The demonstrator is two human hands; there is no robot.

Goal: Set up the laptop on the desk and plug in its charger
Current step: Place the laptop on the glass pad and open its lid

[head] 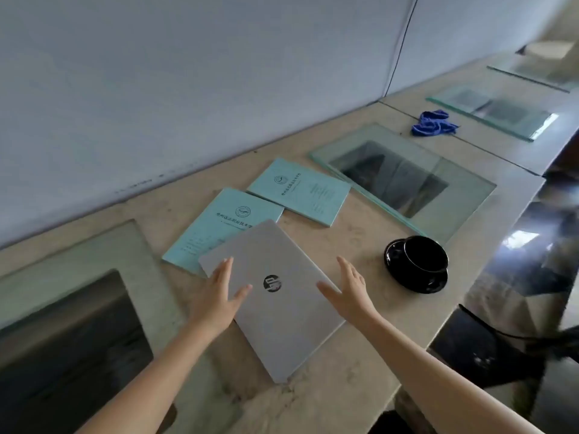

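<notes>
A silver laptop (275,311) with a round dark logo lies closed and slanted on the beige desk (354,364), its far corner overlapping a teal booklet (219,223). My left hand (219,299) lies flat on the lid's left side, fingers straight. My right hand (347,289) is spread at the lid's right edge, thumb over the lid; whether it touches is unclear. No charger shows.
A second teal booklet (300,191) lies behind the laptop. A black cup on a black saucer (418,266) stands to the right. Glass panes (407,180) lie on the desk, one at left (72,324). A blue cloth (432,123) sits far right. A grey partition (188,89) backs the desk.
</notes>
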